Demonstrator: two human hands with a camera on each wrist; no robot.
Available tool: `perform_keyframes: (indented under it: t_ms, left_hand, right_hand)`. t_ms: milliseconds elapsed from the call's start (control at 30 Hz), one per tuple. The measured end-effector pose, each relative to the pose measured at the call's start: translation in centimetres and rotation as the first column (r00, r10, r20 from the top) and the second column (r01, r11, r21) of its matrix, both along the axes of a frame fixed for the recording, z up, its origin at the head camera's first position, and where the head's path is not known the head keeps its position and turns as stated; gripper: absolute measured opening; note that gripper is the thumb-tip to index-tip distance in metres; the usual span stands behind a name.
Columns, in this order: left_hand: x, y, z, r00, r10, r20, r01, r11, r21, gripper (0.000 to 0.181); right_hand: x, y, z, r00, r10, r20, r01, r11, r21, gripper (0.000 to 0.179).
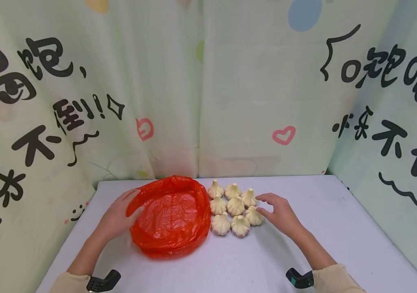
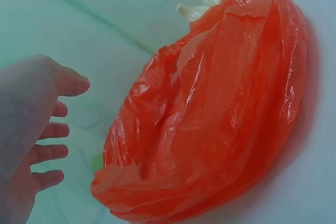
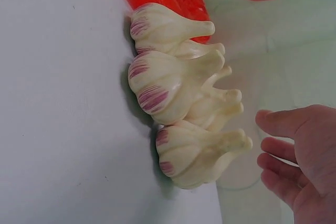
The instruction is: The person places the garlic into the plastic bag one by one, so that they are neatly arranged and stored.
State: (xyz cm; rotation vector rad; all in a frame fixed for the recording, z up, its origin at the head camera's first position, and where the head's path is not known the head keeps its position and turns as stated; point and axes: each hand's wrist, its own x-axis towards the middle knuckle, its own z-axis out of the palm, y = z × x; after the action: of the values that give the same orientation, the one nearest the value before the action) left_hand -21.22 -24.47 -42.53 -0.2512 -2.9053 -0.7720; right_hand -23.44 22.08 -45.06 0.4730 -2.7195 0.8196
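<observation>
A red plastic bag (image 1: 171, 215) sits with its mouth spread wide and its rim folded round. At its left side is my left hand (image 1: 121, 213), thumb and fingers apart; the left wrist view shows the hand (image 2: 39, 129) holding nothing, with a gap before the bag (image 2: 220, 114). Several garlic bulbs (image 1: 235, 206) stand in loose rows against the bag's right side, stems up. Close by the rightmost bulbs, my right hand (image 1: 279, 212) has its thumb and fingers parted. Purple streaks mark the bulbs (image 3: 173, 85) in the right wrist view, where the hand (image 3: 304, 156) holds nothing.
The things stand on a white table (image 1: 237, 264). A pale printed curtain (image 1: 237, 101) with black lettering and coloured shapes encloses its back and sides. Dark wrist devices (image 1: 104, 280) are worn at both sleeve cuffs.
</observation>
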Motion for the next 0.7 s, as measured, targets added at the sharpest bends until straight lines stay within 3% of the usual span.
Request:
perform_keyframes:
  t_ms: [300, 700]
  left_hand:
    - [0.2, -0.6, -0.3, 1.0, 0.0, 0.023, -0.001, 0.999, 0.05, 0.066]
    - [0.4, -1.0, -0.7, 0.999, 0.022, 0.035, -0.023, 0.999, 0.025, 0.063]
  right_hand:
    - [-0.1, 0.0, -0.8, 1.0, 0.029, 0.007, -0.028, 0.999, -0.014, 0.034]
    - [-0.3, 0.0, -1.3, 0.998, 0.056, -0.023, -0.057, 0.998, -0.04, 0.028]
